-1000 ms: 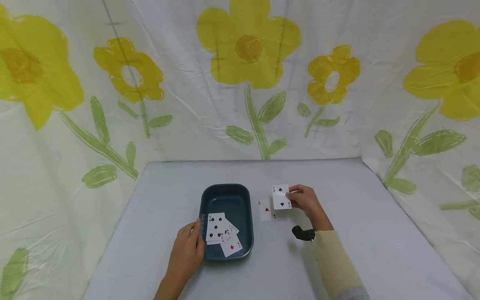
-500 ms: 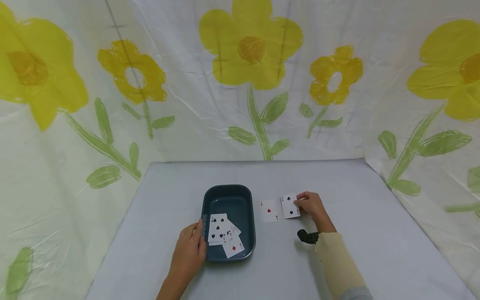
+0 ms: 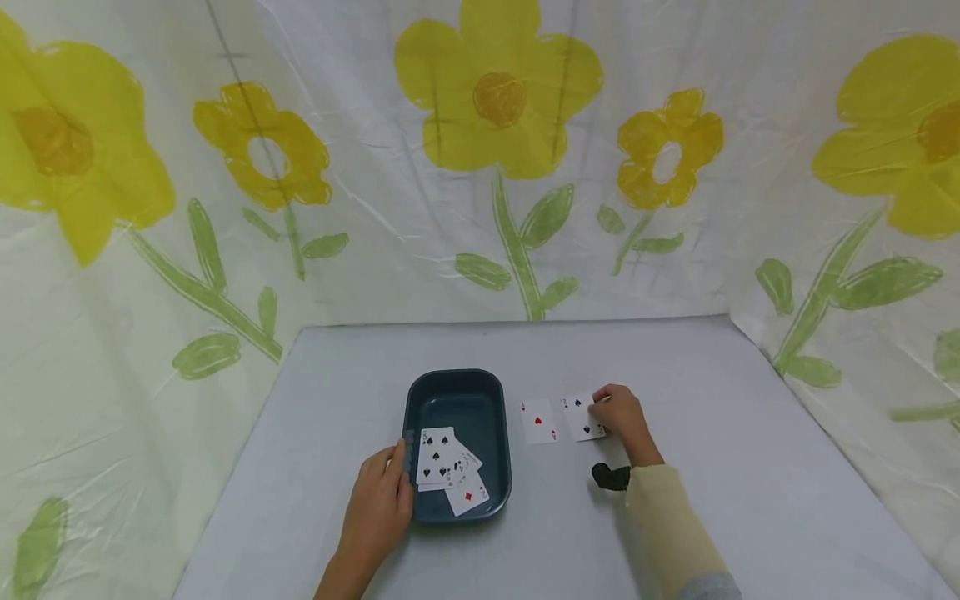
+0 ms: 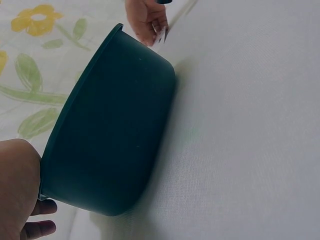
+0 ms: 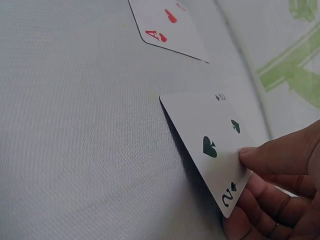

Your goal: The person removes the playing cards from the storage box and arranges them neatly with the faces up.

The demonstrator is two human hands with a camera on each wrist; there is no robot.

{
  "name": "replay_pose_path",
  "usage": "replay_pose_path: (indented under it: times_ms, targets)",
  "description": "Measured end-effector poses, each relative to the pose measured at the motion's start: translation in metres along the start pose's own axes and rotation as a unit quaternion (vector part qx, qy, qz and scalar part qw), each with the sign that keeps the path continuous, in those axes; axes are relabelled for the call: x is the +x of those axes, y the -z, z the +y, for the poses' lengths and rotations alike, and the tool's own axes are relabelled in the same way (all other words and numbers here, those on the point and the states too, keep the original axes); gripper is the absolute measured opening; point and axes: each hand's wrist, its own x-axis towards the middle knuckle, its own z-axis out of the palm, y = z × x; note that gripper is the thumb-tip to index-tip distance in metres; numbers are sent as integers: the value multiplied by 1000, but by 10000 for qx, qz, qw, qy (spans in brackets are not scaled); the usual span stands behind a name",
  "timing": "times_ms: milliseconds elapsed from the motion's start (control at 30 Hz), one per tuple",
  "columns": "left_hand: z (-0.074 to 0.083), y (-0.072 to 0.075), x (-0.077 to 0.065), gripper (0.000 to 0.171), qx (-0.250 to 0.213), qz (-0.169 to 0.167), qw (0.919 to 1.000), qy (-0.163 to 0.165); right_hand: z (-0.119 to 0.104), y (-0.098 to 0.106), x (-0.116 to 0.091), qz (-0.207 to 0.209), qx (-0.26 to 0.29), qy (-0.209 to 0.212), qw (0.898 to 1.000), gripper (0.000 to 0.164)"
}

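The left hand (image 3: 380, 500) holds the side of a dark tray (image 3: 457, 410) where face-up cards (image 3: 467, 495) overlap, a five of spades (image 3: 435, 450) uppermost. The right hand (image 3: 624, 418), thumb on top, pinches the two of spades (image 3: 580, 422) beside the ace of hearts (image 3: 538, 429).

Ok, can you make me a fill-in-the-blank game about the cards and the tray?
The right-hand fingers pinch a card, the two of ____.
Between it and the tray lies another card, the ace of ____.
The tray is held by the ____ hand.
The red-marked card inside the tray has the suit of ____.

Missing words: spades, hearts, left, diamonds.
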Motion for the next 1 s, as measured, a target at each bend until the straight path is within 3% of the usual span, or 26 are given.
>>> replay_pose_path:
  times_ms: [200, 767, 900, 1000]
  targets:
    - [0, -1, 0, 50, -4, -37, 10000, 55, -1, -1, -3, 135, -312, 100, 9994, 23]
    - [0, 0, 1, 49, -24, -20, 10000, -15, 0, 4, -4, 164, -422, 146, 9989, 25]
    - [0, 1, 0, 49, -27, -17, 10000, -3, -4, 3, -5, 11, -183, 229, 9996, 28]
    - [1, 1, 1, 49, -36, -32, 10000, 14, -14, 0, -6, -228, 455, 318, 9982, 30]
